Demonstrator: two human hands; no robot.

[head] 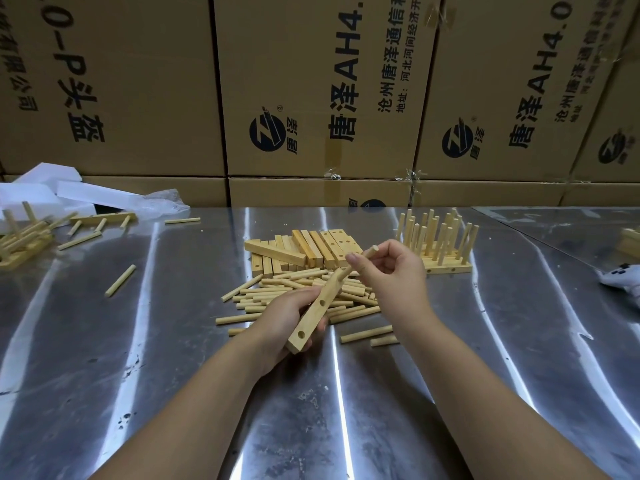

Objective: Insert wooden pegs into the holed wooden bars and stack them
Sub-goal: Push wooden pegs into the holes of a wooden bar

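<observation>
- While the left hand (285, 318) grips a holed bar (313, 311) above the steel table (173, 341), fingers curled round its near half, the right hand (391, 271) pinches a peg (362, 258) whose lower end meets the bar's far end.
- Loose pegs (298, 294) lie heaped beneath; plain bars (301, 251) are stacked just behind.
- Pegged bars (440, 247) stand right of that stack.
- Cartons (311, 81) behind read "唐泽AH4.0", "沧州唐泽通信", "地址:河北河间"; the left carton (104, 81) reads "P头盔".

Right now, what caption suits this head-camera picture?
Left hand holds a holed bar; right hand holds a peg to its far end above loose pegs.
</observation>
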